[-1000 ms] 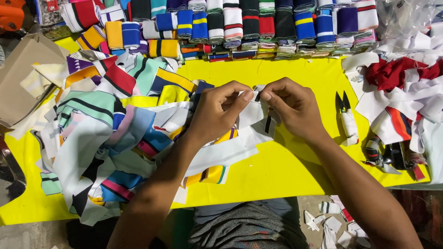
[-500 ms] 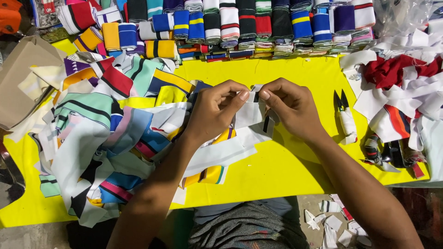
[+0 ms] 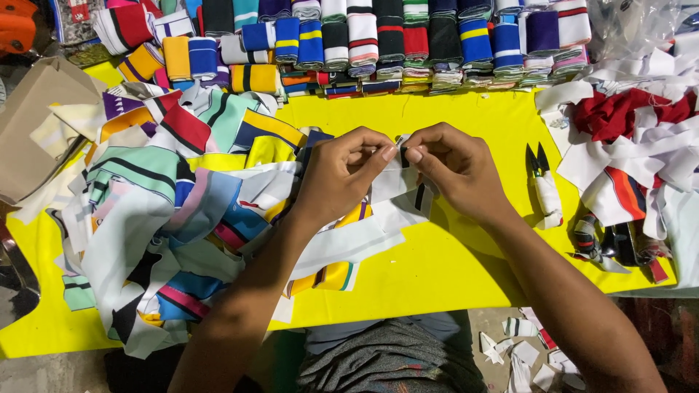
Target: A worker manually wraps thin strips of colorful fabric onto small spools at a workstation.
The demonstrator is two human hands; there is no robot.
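Both the left hand (image 3: 342, 175) and right hand (image 3: 455, 171) pinch the top edge of a white fabric strip (image 3: 393, 182), fingertips nearly touching, the strip hanging down between them over the yellow table (image 3: 451, 269).

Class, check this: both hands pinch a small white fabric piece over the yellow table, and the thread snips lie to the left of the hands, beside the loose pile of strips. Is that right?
Not quite. The head view shows the thread snips lying to the right of the hands, beside the red and white scraps. The rest holds: left hand and right hand pinch the white fabric piece over the yellow table.
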